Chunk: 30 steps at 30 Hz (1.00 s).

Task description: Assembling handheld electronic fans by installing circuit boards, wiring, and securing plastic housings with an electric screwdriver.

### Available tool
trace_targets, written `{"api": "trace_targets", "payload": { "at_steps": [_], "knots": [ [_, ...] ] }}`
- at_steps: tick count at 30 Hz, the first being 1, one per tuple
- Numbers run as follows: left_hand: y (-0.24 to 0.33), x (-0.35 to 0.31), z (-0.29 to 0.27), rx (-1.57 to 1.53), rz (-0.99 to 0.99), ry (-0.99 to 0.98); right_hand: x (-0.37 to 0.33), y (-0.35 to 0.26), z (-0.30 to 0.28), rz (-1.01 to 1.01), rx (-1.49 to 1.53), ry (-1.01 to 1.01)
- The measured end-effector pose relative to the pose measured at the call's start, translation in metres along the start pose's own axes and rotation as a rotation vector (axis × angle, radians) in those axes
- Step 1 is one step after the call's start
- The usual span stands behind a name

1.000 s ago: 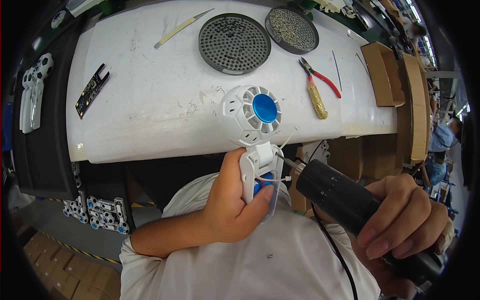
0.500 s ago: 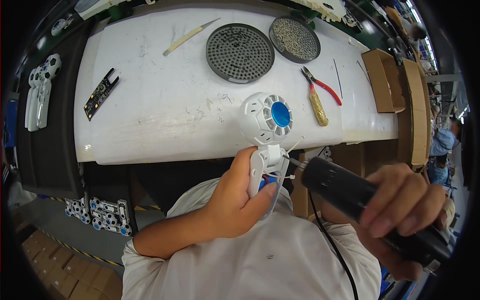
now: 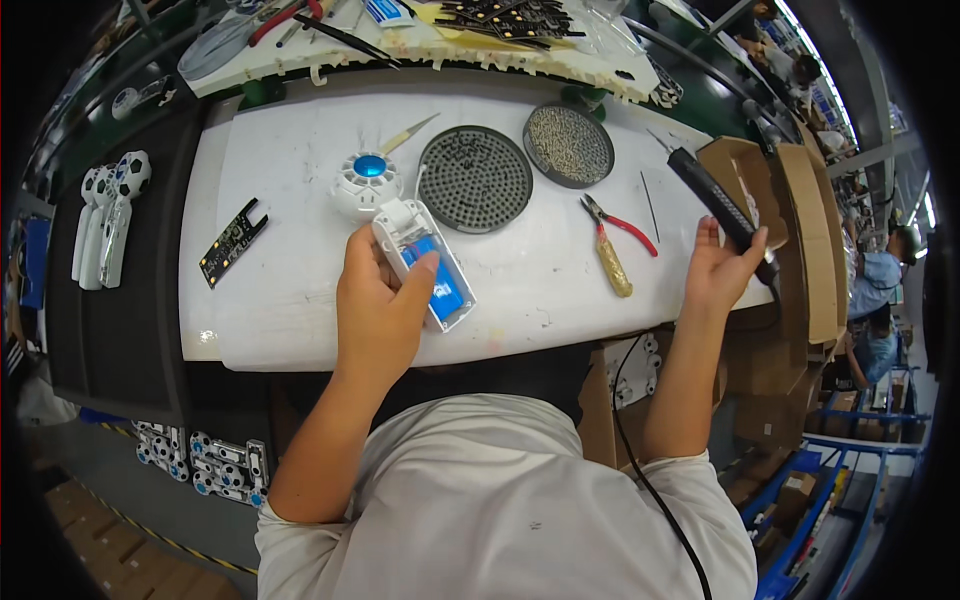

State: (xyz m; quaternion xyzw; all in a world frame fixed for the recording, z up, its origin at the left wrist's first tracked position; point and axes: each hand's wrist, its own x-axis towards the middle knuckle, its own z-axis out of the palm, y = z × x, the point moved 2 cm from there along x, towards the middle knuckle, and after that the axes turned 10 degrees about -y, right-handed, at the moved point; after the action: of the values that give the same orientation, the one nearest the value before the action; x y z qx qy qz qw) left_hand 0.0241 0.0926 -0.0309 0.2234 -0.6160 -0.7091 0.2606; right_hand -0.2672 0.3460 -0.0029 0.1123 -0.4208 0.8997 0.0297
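My left hand [image 3: 378, 305] grips a small white hand fan [image 3: 405, 240] lying on the white worktop [image 3: 290, 210]. The fan's round head with a blue centre points away from me. Its open handle shows a blue battery under my fingers. My right hand [image 3: 722, 265] is at the table's right edge, wrapped around the lower end of a black corded soldering tool [image 3: 712, 200] whose tip points up and left. A black cable runs down from it past my right arm.
On the worktop: a round black perforated tray [image 3: 474, 179], a round dish of small screws [image 3: 568, 146], red-handled pliers [image 3: 612, 245], tweezers [image 3: 408, 133], a black circuit board [image 3: 231, 240]. Cardboard boxes [image 3: 790, 220] stand right; white fan shells [image 3: 105, 215] lie left.
The fan went from being held up near my chest to lying flat on the worktop. My right hand carried the black tool away to the right edge.
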Motion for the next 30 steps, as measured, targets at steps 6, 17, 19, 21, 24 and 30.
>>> {"api": "trace_targets", "payload": {
  "at_steps": [6,17,19,21,24,30],
  "knots": [
    [0.010,-0.001,-0.025,0.385,-0.004,0.077,0.005,0.012,-0.043,0.482,0.294,0.138],
    [0.036,-0.001,-0.152,1.435,0.342,0.246,-0.009,-0.002,-0.054,0.565,-0.391,-0.246],
    [0.032,-0.002,-0.160,1.456,0.236,0.203,-0.019,0.003,-0.032,0.448,-0.452,-0.261],
    [0.032,0.000,-0.155,1.462,0.229,0.214,-0.038,0.005,-0.007,0.218,-0.587,-0.273],
    [0.035,-0.001,-0.155,1.485,0.179,0.248,-0.065,0.007,0.033,0.127,-0.606,-0.359],
    [0.039,0.001,-0.152,1.471,0.148,0.223,-0.118,0.022,0.110,0.070,-0.795,-0.906]
  ]
}}
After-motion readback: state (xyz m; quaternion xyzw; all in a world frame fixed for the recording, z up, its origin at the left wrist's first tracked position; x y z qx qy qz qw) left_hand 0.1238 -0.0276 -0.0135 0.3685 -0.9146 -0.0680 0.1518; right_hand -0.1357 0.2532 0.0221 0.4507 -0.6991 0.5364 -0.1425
